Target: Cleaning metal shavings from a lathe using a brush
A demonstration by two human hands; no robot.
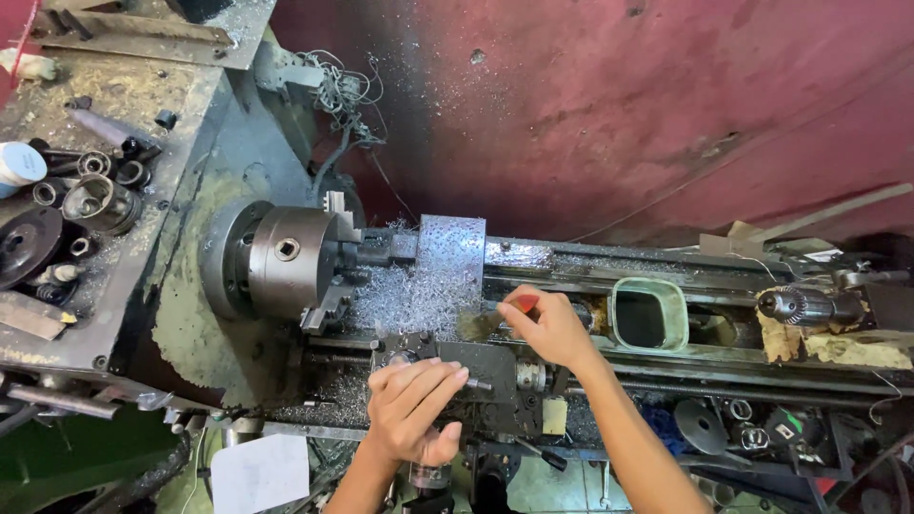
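On the lathe carriage, the right hand pinches a red-handled brush beside the heaped metal shavings, while the left hand rests with fingers loosely curled over a handwheel, near a small yellow label

The brush has a red handle and short, dirty bristles of a brownish colour. It lies almost level across the middle of the lathe bed, with the handle to the right and the bristles to the left. The bristles touch the right edge of the pile of shavings, which is silver and curly and sits just beside the round grey chuck. The black carriage stands at the front edge of the lathe bed, under the pile. Small shavings are also scattered on its top.
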